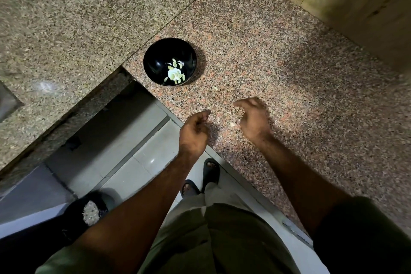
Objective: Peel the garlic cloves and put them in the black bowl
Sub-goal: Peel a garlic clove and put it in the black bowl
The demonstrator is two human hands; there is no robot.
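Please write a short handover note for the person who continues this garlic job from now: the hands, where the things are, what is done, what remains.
Left hand: loosely curled, holds nothing visible.
Right hand: blurred, over the counter; whether it holds anything cannot be told.
Black bowl: on the counter, near its edge, with several peeled cloves inside.
Two small pale pieces lie on the counter, one near the bowl, one by the right hand; clove or skin is unclear.
Left: check these pieces, peel any clove, put it in the bowl.

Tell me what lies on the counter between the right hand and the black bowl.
In the head view, one small pale garlic bit lies on the granite counter between the right hand and the black bowl; otherwise that stretch is bare stone.
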